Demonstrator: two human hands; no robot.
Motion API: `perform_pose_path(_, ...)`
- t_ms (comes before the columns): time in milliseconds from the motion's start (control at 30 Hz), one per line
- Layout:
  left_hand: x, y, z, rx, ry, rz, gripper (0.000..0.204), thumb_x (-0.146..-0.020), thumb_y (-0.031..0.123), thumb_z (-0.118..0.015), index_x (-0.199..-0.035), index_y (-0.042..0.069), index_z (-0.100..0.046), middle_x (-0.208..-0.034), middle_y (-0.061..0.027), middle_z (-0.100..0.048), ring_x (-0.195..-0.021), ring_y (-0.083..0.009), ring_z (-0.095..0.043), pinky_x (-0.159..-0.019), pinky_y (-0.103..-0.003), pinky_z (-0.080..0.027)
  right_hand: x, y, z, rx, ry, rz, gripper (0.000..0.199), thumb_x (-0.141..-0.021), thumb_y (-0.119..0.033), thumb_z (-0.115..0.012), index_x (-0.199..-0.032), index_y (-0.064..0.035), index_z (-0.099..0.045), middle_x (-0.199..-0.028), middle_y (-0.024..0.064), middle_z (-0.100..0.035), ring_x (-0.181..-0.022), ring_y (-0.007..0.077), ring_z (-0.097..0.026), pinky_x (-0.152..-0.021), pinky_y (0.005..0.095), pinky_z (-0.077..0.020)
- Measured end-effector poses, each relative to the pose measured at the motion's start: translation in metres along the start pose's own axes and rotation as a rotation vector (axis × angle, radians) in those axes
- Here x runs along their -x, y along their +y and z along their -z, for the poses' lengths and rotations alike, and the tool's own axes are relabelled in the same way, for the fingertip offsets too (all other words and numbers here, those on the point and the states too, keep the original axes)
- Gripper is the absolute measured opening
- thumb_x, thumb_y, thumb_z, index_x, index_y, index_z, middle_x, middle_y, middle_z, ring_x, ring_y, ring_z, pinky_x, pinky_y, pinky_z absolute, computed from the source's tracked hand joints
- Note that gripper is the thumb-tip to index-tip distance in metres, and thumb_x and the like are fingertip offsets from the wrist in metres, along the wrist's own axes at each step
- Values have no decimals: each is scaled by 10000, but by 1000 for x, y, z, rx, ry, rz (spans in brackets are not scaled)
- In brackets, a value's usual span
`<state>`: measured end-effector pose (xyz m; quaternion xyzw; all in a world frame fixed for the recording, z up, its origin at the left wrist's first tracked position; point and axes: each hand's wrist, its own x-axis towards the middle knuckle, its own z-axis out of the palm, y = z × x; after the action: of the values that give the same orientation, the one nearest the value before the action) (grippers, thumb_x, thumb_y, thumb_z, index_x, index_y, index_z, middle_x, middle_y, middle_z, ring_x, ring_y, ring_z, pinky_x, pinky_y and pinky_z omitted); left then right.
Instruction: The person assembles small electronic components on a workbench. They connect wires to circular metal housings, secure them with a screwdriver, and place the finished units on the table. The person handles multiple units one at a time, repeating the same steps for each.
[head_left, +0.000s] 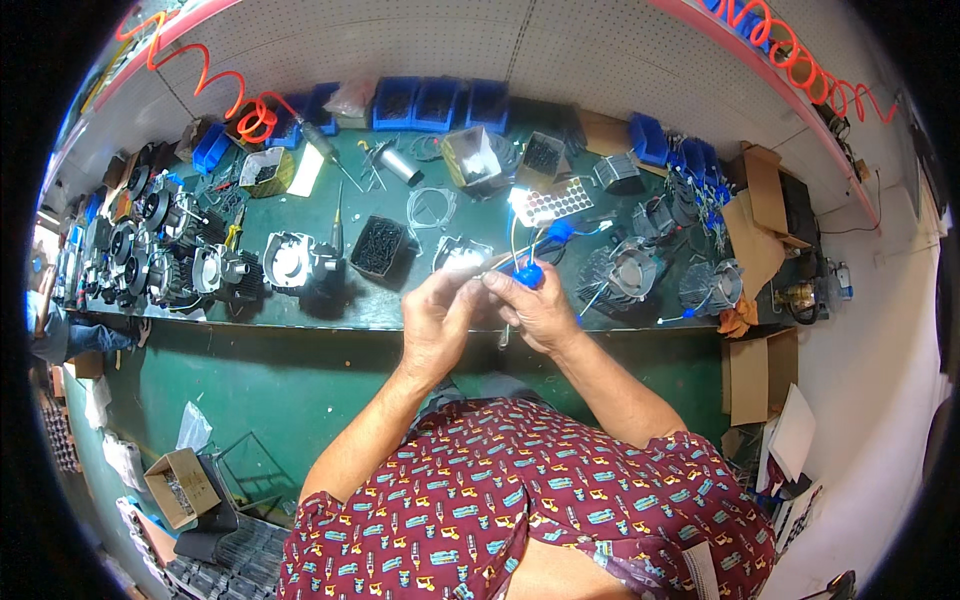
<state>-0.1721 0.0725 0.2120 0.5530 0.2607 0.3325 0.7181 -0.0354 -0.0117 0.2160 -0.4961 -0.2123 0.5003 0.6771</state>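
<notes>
Both hands meet over the front edge of the bench, fingertips nearly touching. My left hand (437, 318) is closed in a pinch; what lies between its fingers is too small to make out. My right hand (545, 312) is closed around a small blue part with wires (528, 275), which shows above its thumb. Thin pale and yellow wires loop up from it toward a second blue piece (559, 231). Just behind my left hand stands a silvery metal motor housing (460, 253), partly covered by the fingers.
The green bench (330, 312) carries a bin of dark screws (379, 246), a round motor housing (289, 262), finned housings (620, 272) and a sheet of round stickers (555, 202). Blue bins (436, 103) line the back. An air screwdriver (318, 140) hangs from an orange coiled hose (205, 75).
</notes>
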Motion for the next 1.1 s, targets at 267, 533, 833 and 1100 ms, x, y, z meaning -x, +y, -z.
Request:
perform_pose_path(267, -8, 9, 5, -369, -35, -171, 207, -987, 79, -656, -1131, -69, -668, -843, -51, -699, -723, -73, -634, -633, -225, -527, -3, -1, -6, -165, 62, -92, 116, -965, -151, -696, -1010, -51, -660, -813, 4, -630, -589, 45, -531, -444, 182, -353)
perform_pose_path(533, -30, -2, 42, -99, -63, 127, 212, -1016, 179, -625, -1059, -22, -676, -809, -22, -649, -699, -82, -600, -658, -271, -567, 11, -50, 13, 219, -47, -113, 186, -975, -157, -671, -1090, -11, -682, -875, 91, -721, -505, 32, -507, -432, 163, -350)
perform_pose_path(833, -36, 9, 24, 39, -1, 4, 223, -996, 174, -659, -1126, -6, -677, -966, -42, -685, -835, -101, -642, -746, -272, -594, -33, -12, 19, 616, -34, 78, 143, -897, -95, -721, -959, 33, -707, -697, 55, -668, -575, 112, -644, -537, 286, -516)
perform_pose_path(1100, -43, -20, 5, 130, 277, -165, 173, -1019, 140, -619, -1095, -10, -660, -961, -19, -671, -890, -97, -608, -820, -265, -504, -36, 22, -3, 102, -5, 25, 193, -915, -27, -666, -1096, 24, -707, -753, 43, -693, -586, 102, -638, -491, 255, -472)
